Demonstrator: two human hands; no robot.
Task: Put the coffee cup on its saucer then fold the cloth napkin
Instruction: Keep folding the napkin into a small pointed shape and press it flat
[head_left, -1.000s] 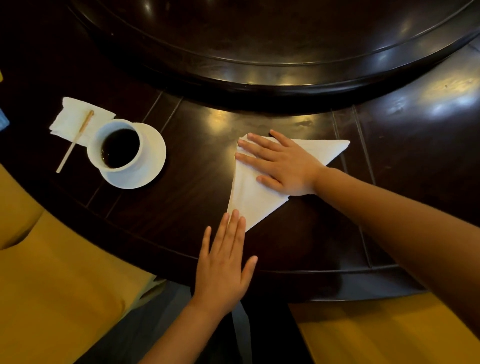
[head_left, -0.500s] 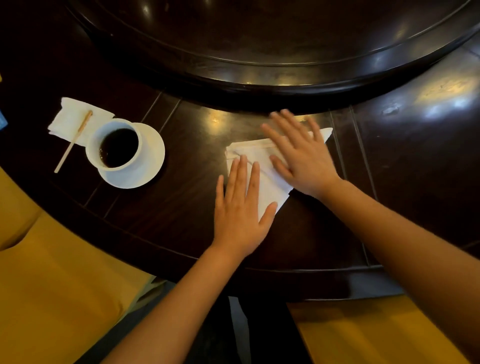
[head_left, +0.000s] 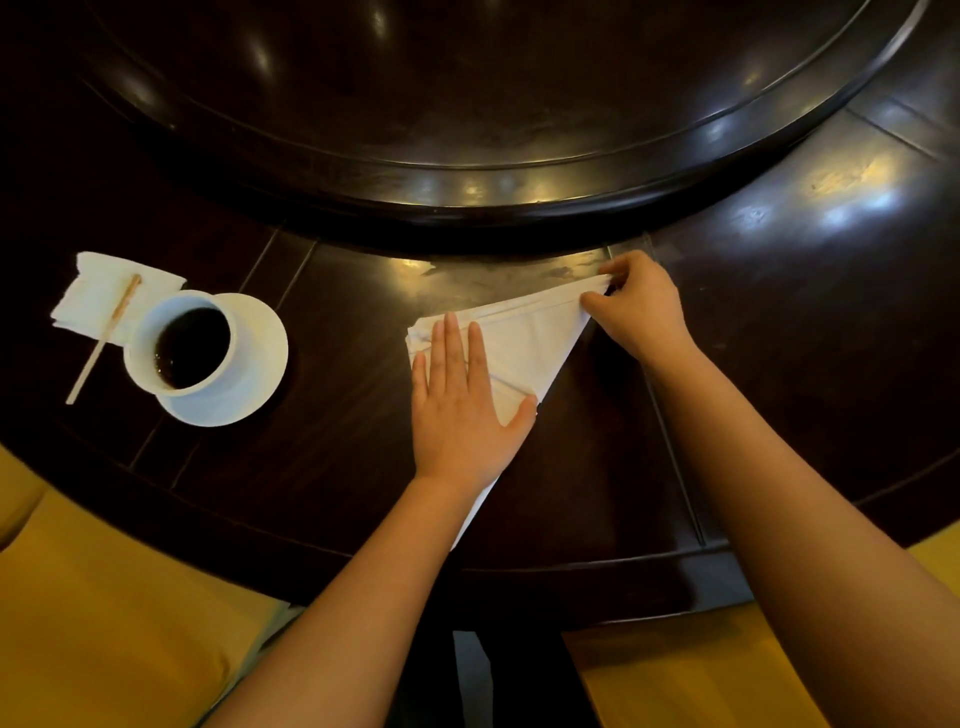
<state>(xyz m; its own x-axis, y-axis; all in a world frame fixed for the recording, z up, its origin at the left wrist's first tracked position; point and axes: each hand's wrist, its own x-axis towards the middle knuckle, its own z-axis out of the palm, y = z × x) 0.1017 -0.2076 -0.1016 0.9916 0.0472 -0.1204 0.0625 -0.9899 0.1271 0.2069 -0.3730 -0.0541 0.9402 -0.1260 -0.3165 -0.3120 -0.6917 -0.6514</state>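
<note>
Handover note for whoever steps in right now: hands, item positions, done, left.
Left hand: flat, palm down, pinning the near-left part of the cloth napkin.
Right hand: fingers pinching the napkin's far right corner.
Napkin: folded into a triangle on the dark table, centre front.
Coffee cup: full, on its saucer, sitting toward the saucer's left rim, at the left of the table. A paper napkin with a wooden stirrer lies beside it.
Done: cup on saucer; first triangle fold.
Left: whether another fold is wanted is unclear; if so, bring the pinched corner over, press flat, release.
</note>
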